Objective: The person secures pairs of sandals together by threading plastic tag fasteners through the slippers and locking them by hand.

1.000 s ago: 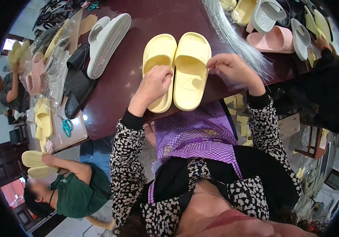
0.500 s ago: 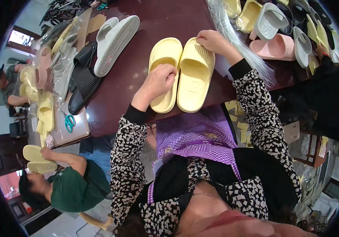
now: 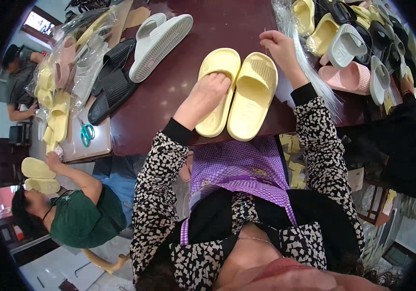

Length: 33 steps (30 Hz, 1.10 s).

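A pair of yellow slide slippers lies on the dark red table [image 3: 169, 104], toes pointing away from me. My left hand [image 3: 207, 98] is on the left slipper [image 3: 213, 121], its bent fingers gripping the rear edge of the strap. Beside it, nearly touching, sits the right slipper [image 3: 250, 104], with raised marks on its insole. My right hand [image 3: 282, 51] is above and right of that slipper's toe, apart from it. Its thumb and fingertips are pinched on what looks like a thin, pale strand, barely visible.
A bundle of clear strands [image 3: 317, 80] lies right of my right hand. Piled slippers [image 3: 349, 46] fill the far right. Black slippers [image 3: 113, 80], a grey-white pair [image 3: 162, 48] and teal scissors [image 3: 87, 134] are at left. A co-worker in green [image 3: 89, 216] holds yellow slippers.
My right hand has come off the right slipper's toe and moved to the right. My left hand has moved forward to the left slipper's strap. The whole view has shifted somewhat.
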### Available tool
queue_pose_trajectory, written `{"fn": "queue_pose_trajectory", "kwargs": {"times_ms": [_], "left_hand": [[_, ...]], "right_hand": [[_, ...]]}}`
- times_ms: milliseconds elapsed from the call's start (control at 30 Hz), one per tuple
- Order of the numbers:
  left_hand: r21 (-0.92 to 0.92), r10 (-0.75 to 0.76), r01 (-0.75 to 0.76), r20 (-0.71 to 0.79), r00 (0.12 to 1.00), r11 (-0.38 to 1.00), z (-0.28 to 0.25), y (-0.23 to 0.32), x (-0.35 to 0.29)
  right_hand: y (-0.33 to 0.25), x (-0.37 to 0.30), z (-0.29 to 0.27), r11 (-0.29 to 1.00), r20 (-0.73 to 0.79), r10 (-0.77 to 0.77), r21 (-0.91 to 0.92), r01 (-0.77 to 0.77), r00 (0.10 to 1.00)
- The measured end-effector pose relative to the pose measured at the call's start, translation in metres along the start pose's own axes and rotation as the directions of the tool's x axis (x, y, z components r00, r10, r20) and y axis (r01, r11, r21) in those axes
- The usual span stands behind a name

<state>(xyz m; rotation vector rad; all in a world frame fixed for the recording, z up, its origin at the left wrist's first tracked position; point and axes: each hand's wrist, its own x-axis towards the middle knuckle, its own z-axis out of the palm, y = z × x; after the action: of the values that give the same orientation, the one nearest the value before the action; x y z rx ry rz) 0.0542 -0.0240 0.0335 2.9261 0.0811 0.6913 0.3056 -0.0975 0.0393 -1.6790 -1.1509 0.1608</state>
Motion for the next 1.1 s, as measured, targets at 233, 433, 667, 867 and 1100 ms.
{"fn": "queue_pose_trajectory", "kwargs": {"times_ms": [233, 433, 667, 867, 1100], "left_hand": [[-0.162, -0.175, 0.178, 0.034, 0.984, 0.971, 0.006, 0.000, 0.003], [-0.222, -0.247, 0.256, 0.069, 0.967, 0.941, 0.013, -0.002, 0.006], [-0.241, -0.221, 0.216, 0.008, 0.975, 0.946, 0.015, -0.002, 0.003], [-0.262, -0.270, 0.250, -0.043, 0.962, 0.932, 0.007, 0.004, -0.003], [-0.433, -0.380, 0.252, -0.238, 0.894, 0.865, -0.026, 0.022, 0.023]], "right_hand": [[-0.036, 0.005, 0.009, 0.968, 0.120, 0.033, 0.243, -0.062, 0.992], [-0.021, 0.019, 0.033, 0.999, 0.296, 0.027, 0.021, -0.035, 0.955], [-0.012, 0.023, 0.059, 0.988, 0.410, -0.152, 0.039, 0.149, 0.899], [-0.023, 0.016, 0.049, 0.993, 0.321, -0.031, -0.097, 0.065, 0.946], [-0.001, 0.006, 0.031, 0.971, 0.104, -0.025, 0.239, -0.001, 0.994]]}}
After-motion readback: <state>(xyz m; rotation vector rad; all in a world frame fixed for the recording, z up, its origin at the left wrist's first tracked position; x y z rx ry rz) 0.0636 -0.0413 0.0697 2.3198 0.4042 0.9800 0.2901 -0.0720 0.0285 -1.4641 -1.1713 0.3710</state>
